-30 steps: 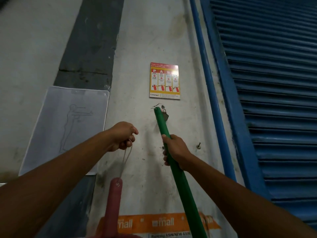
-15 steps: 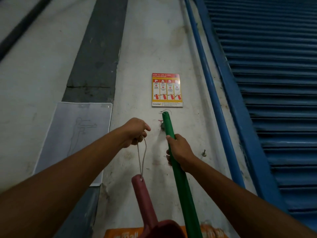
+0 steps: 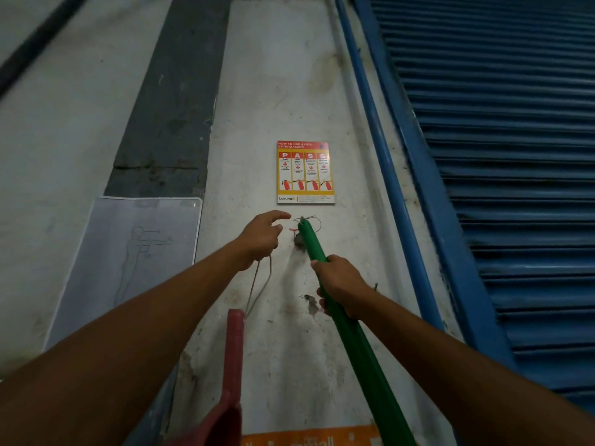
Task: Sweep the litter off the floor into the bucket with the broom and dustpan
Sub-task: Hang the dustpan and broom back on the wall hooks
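I face a white wall. My right hand (image 3: 341,286) grips the green broom handle (image 3: 357,342), whose top end with a thin wire loop rests near a hook (image 3: 294,230) on the wall. My left hand (image 3: 262,238) holds the string loop (image 3: 259,284) of the red dustpan (image 3: 233,375), with its index finger stretched toward the hook. The dustpan hangs from that string, handle up, below my left hand. The broom head, the bucket and the floor litter are out of view.
A fire extinguisher poster (image 3: 305,172) hangs just above the hook. A sheet with a drawn figure (image 3: 135,262) is on the wall to the left. A blue roller shutter (image 3: 515,188) fills the right side. An orange banner (image 3: 309,439) runs along the bottom.
My left hand rose with the dustpan string toward the hook and its fingers spread out. The broom handle's top moved up to the hook, and the view tilted upward.
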